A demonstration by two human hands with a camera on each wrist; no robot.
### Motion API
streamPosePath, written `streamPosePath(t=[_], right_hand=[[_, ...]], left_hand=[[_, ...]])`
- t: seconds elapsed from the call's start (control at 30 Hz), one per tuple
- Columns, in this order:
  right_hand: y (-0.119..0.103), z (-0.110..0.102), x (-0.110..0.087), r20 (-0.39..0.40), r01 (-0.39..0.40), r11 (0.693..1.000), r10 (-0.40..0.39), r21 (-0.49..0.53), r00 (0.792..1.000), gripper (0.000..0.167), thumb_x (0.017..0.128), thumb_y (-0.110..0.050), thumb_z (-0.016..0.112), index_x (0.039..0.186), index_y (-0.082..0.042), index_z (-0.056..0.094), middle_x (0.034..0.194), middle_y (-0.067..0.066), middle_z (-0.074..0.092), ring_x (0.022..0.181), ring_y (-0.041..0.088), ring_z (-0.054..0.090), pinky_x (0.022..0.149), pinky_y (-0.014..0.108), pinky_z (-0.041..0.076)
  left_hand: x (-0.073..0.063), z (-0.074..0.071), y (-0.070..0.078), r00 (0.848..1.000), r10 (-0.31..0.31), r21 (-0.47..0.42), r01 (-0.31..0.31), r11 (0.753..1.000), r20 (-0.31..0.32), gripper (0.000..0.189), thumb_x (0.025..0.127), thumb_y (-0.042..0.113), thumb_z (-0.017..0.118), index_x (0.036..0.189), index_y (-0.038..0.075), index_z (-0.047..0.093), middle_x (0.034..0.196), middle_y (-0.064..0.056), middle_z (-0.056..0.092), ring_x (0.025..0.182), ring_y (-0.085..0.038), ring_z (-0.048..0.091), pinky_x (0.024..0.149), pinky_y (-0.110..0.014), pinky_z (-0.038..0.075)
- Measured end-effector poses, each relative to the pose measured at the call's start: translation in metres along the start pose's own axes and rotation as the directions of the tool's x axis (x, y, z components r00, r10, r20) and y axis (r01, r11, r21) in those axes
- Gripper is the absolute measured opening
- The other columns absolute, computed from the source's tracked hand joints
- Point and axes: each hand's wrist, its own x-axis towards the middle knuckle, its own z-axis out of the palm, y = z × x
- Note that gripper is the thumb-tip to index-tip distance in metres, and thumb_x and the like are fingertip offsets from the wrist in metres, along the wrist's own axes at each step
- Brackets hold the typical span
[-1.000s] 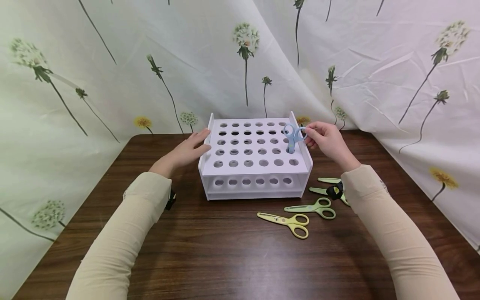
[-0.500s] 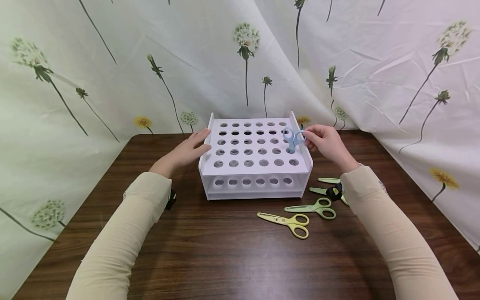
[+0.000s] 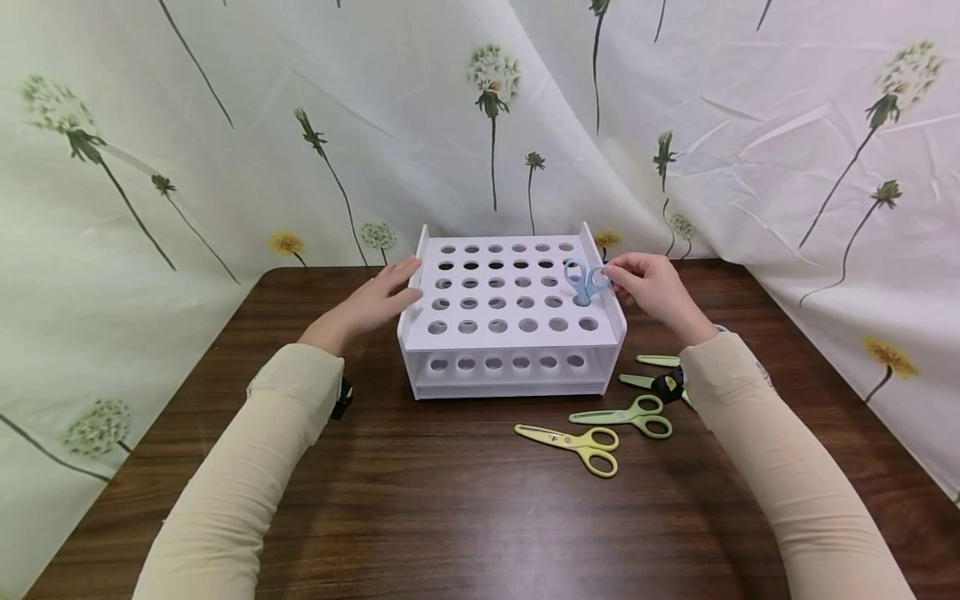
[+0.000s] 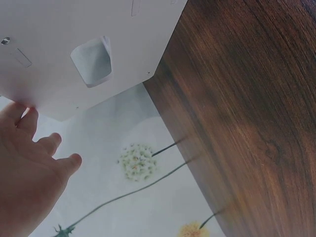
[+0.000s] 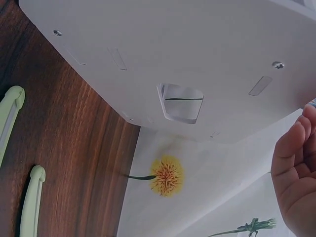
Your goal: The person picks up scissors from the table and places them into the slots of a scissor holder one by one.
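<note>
**Blue scissors (image 3: 582,292) standing in the white rack (image 3: 510,340), handles up.**

At left, the left hand (image 3: 366,302) has its fingers extended and thumb apart, fingertips touching the rack's left side without gripping it. So light a contact might not keep the rack from sliding if the scissors bind and are pushed hard. To the right, the yellow scissors (image 3: 579,442) lie flat on the table (image 3: 420,508), near and well apart from both hands. The blue scissors sit blades down in the rightmost column, second row from the near edge; their loops stand apart, so spread blades could jam against the hole's rim. The green scissors (image 3: 628,414) lie nearer. At right, the right hand (image 3: 651,285) pinches the right loop; a sideways pull there could tilt the blades. Two pale blades (image 3: 658,361) lie partly hidden by the right sleeve (image 3: 738,375), which could drag them if lowered.
</note>
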Motion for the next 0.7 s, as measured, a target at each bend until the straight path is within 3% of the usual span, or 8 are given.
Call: streamPosePath(t=[0.37, 0.7], right_hand=[[-0.0001, -0.0016, -0.0056, 0.056, -0.017, 0.997, 0.021, -0.074, 0.998, 0.032, 0.091, -0.025, 0.059, 0.102, 0.004, 0.066, 0.073, 0.008, 0.057, 0.062, 0.015, 0.052, 0.052, 0.024, 0.046], [0.0004, -0.0033, -0.0081, 0.071, -0.048, 0.994, 0.055, -0.103, 0.996, 0.032, 0.090, -0.026, 0.061, 0.103, 0.003, 0.067, 0.078, 0.007, 0.059, 0.063, 0.014, 0.052, 0.055, 0.027, 0.047]], left_hand=[[0.0006, -0.0009, 0.0000, 1.000, -0.014, -0.005, 0.014, 1.000, 0.011, 0.061, 0.098, 0.035, 0.039, 0.149, 0.014, 0.013, 0.154, 0.000, 0.004, 0.138, -0.024, -0.006, 0.107, -0.050, 0.003], [0.0001, 0.0005, -0.0007, 1.000, -0.014, -0.006, 0.014, 1.000, 0.002, 0.061, 0.098, 0.035, 0.040, 0.149, 0.014, 0.015, 0.154, -0.001, 0.005, 0.138, -0.023, -0.005, 0.108, -0.049, 0.003]])
